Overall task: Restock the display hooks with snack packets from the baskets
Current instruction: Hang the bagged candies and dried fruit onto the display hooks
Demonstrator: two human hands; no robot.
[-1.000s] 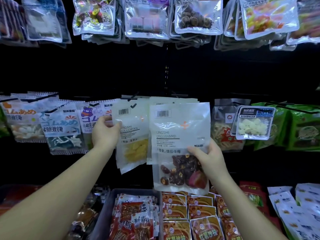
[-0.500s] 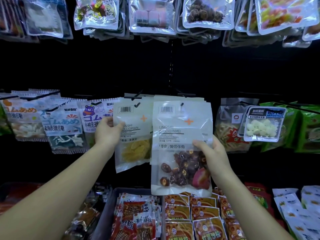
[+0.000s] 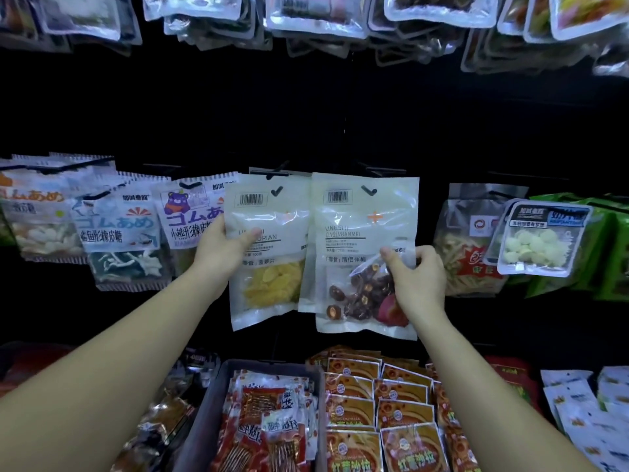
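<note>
- Your left hand (image 3: 221,250) gripped the left edge of the pineapple packet (image 3: 272,291), thumb across its front.
- Your right hand (image 3: 420,281) pinched the plum packet (image 3: 354,240) at mid-height near its right side, fingers curled on the film.
- Both packets hung side by side in the middle row, the plum packet's hole apparently over its hook (image 3: 369,190).
- The pouch looked light, floppy and glossy, with fruit weighing down the bottom. A side-seam grip near the middle seemed safest against slipping.
- Its long axis ran vertical, barcode end up, printed face toward you, above the basket (image 3: 207,410).
</note>
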